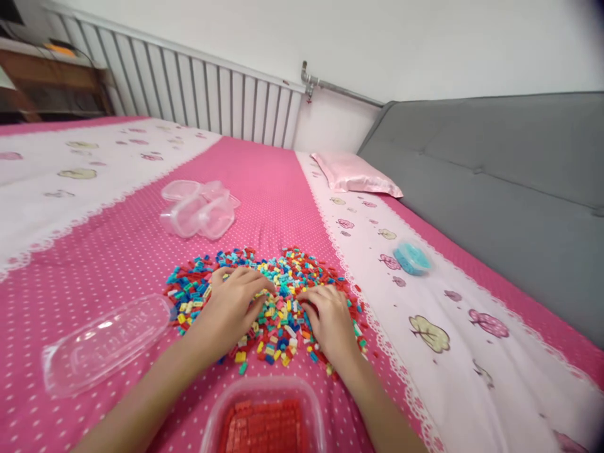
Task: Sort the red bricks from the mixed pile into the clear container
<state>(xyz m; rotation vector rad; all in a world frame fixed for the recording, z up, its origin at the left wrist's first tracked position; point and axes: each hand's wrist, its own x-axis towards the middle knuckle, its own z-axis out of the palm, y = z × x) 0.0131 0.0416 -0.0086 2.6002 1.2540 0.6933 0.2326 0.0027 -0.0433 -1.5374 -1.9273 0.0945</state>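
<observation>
I curl my left hand (236, 303) and my right hand (331, 318) narrowly over the spread pile of small multicoloured plastic bricks (283, 286) on the pink dotted bedspread (264, 167); I cannot tell whether either pinches a piece. Nearest me, a clear plastic tub (268, 383) holds red plastic bricks (264, 428). A clear oblong plastic lid (108, 346) lies left of the pile.
</observation>
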